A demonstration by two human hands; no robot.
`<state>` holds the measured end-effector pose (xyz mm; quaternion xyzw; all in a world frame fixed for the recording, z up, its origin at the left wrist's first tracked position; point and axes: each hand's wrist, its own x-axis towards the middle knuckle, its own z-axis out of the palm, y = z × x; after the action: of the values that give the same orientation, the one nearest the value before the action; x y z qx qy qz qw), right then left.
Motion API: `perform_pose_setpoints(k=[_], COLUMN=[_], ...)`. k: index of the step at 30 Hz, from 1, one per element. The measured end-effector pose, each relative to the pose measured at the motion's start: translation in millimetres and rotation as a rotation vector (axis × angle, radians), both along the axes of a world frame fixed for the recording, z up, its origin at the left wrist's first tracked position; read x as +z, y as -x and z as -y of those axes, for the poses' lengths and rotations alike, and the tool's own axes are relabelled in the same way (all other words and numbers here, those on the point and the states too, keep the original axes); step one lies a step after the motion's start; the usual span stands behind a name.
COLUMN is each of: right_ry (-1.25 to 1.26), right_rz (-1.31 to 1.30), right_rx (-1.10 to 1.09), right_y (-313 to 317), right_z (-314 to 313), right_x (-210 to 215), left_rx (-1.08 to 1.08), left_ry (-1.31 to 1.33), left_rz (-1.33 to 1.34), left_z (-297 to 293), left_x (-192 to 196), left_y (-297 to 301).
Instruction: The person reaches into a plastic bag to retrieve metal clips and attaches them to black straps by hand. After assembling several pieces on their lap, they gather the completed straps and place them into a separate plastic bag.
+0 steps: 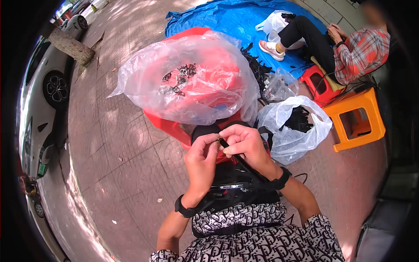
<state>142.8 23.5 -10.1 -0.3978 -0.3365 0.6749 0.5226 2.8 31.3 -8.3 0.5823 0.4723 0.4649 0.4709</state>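
Note:
My right hand (248, 146) is closed around the end of a black strap (224, 143), whose length trails down over my lap toward my right wrist. Fingertips of my left hand (201, 160) pinch at the tip of that strap; a small piece between them is too small to make out. Both hands meet above my lap. Beyond them, a red stool (163, 124) is covered by a clear plastic bag (144, 83). Small dark metal buckles (181, 79) lie in a loose heap on the bag.
At right, a white plastic bag (279, 144) holds black straps (297, 120). Nearby are an orange stool (373, 109) and a seated person (360, 54) by a blue tarp (209, 19). More black straps (257, 65) lie beside the tarp. A tree trunk (72, 46) and parked car (37, 109) stand left.

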Motion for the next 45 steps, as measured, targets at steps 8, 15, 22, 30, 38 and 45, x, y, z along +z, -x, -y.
perform_pose_setpoints(k=[8,15,22,30,38,45], right_ry=[0.000,0.079,0.042,0.038,-0.017,-0.066], right_rz=[-0.021,-0.151,-0.086,-0.086,0.035,-0.081], right_rx=[-0.014,-0.001,-0.027,-0.030,-0.056,0.047], right_y=[0.9,-3.2,0.0,0.3,-5.0,-10.7], right_z=[6.1,4.6,4.0,6.6,6.7,11.8], right_x=[-6.4,-9.8,-9.1,-4.4,-4.3,2.1], left_rx=[0.099,-0.058,-0.119,-0.232,-0.123,-0.458], left_ry=[-0.353,-0.065,0.227,0.320,-0.236,0.351], left_rz=[-0.232,0.036,0.276,0.388,-0.094,0.543], left_z=[9.4,6.0,0.8,-0.2,0.5,-5.3], left_x=[-2.3,-7.5,-8.6,-5.8,-2.4,-1.3], left_y=[-6.6,-1.6,-1.6,-1.7,-7.5,9.4])
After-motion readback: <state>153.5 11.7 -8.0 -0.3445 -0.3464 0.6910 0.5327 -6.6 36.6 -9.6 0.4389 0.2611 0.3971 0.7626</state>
